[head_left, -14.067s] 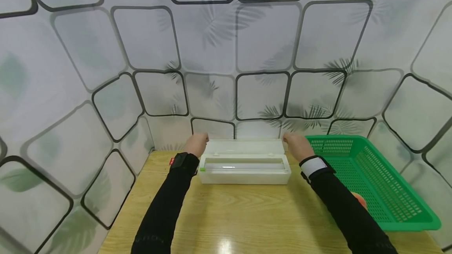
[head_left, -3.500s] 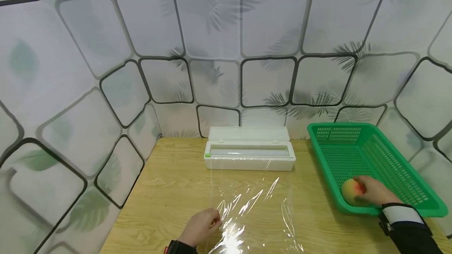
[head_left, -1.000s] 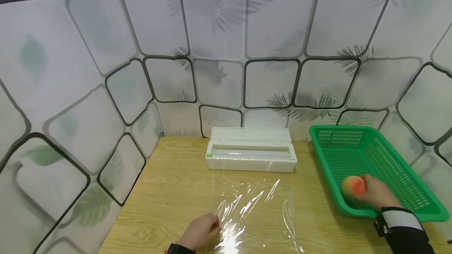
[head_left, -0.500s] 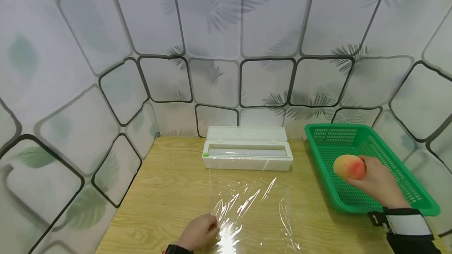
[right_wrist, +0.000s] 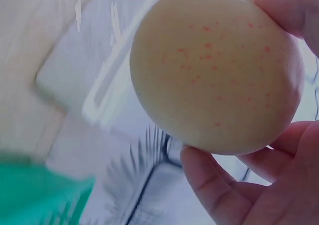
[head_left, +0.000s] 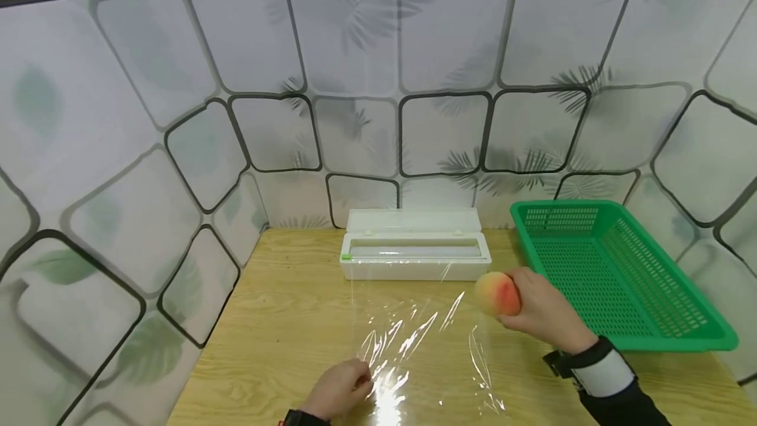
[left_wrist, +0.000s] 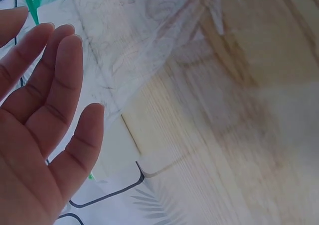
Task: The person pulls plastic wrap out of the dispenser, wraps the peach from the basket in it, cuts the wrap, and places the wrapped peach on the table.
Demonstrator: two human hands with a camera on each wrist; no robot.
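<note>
A yellow-red peach (head_left: pixel 498 294) hangs between the thumb and fingers of my right hand (head_left: pixel 547 307), just past the left rim of the green basket. The right wrist view shows the peach (right_wrist: pixel 219 70) large, fingertips on its underside. A clear sheet of plastic wrap (head_left: pixel 414 340) runs from the white wrap dispenser (head_left: pixel 414 271) toward me over the table. At the sheet's left edge rests my left hand (head_left: pixel 337 389). In the left wrist view, that hand (left_wrist: pixel 45 105) has loosely bent fingers beside the film (left_wrist: pixel 124 46), its thumb and forefinger apart.
The green mesh basket (head_left: pixel 688 304) stands on the right side of the wooden table (head_left: pixel 266 321). Behind the table rises a patterned curtain (head_left: pixel 355 38). The dispenser's lid (head_left: pixel 414 220) is raised at the back.
My right hand has lifted the peach from the basket and carried it left toward the wrap. The left hand stays put. Earlier, the dispenser stood with its lid raised and no film drawn out.
</note>
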